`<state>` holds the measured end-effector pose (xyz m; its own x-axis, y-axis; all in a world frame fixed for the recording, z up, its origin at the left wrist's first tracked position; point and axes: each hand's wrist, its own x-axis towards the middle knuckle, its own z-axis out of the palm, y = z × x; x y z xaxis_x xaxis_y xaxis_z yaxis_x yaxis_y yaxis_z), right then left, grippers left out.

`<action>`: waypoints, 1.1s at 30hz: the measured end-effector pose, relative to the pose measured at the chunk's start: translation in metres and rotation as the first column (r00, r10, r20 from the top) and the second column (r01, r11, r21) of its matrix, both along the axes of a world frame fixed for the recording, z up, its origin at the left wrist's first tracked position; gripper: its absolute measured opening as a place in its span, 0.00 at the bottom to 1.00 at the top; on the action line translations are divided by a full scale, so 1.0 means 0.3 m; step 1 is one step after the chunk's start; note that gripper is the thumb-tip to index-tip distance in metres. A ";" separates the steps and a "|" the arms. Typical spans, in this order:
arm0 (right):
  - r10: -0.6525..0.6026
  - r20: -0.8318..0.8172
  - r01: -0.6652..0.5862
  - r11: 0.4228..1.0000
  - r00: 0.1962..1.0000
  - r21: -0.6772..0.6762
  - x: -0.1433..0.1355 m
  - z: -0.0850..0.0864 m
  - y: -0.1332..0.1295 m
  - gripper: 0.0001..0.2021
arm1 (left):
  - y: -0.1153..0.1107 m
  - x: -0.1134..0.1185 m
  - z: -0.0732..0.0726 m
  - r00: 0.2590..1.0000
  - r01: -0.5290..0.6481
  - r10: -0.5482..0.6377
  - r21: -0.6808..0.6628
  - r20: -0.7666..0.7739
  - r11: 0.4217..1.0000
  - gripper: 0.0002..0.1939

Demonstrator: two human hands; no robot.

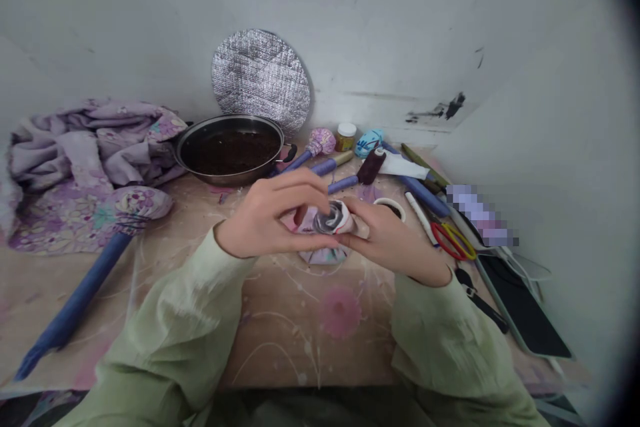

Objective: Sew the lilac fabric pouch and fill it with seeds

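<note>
A small rolled bundle (331, 219), grey inside with a white and red outer edge, is held up over the middle of the table. My right hand (387, 237) is closed round its right side. My left hand (280, 213) is curved at its left, thumb below and fingers above, touching or very near the roll; whether it grips cannot be made out. Beneath the hands, a floral cloth piece (325, 255) lies on the table, partly hidden.
A black pan (227, 177) and a round silver mat (260, 80) stand at the back. Left lie floral fabric (65, 193) and a blue-handled padded stick (85, 297). Right are scissors (453, 242), a phone (525, 307), a jar (346, 137) and a thread spool (371, 167).
</note>
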<state>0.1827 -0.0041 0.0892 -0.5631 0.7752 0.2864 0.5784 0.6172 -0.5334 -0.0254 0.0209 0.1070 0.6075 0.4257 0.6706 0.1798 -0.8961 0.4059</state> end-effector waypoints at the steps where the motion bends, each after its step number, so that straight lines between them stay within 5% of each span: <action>1: -0.014 -0.028 0.014 1.000 1.000 0.013 0.001 0.000 0.000 0.13 | -0.001 -0.001 0.002 1.000 -0.026 0.026 -0.005 0.017 1.000 0.20; 4: -0.008 -0.096 0.009 1.000 0.995 0.012 0.000 0.000 -0.003 0.13 | 0.001 0.007 0.002 1.000 -0.025 0.025 0.004 -0.013 1.000 0.30; 11: -0.003 -0.081 0.007 0.999 0.997 0.048 -0.010 -0.009 -0.015 0.17 | -0.005 0.040 -0.008 0.995 0.083 -0.081 0.035 -0.051 0.996 0.15; 17: -0.009 -0.110 0.036 0.969 0.994 0.244 0.032 0.037 -0.053 0.34 | -0.002 0.029 -0.010 0.993 0.070 -0.071 -0.015 -0.096 0.997 0.17; 22: -0.112 -0.024 0.109 0.859 0.993 0.501 0.032 0.079 -0.107 0.17 | 0.013 0.030 -0.041 0.986 0.059 -0.080 -0.146 -0.147 0.988 0.21; 28: -0.220 0.187 0.073 0.811 0.958 0.581 0.007 0.088 -0.120 0.06 | 0.023 0.048 -0.072 0.979 0.107 -0.140 -0.210 -0.147 0.972 0.19; 33: -0.091 0.304 -0.109 0.808 0.948 0.579 0.023 0.092 -0.116 0.08 | 0.024 0.062 -0.088 0.954 0.208 -0.262 -0.302 -0.149 0.930 0.19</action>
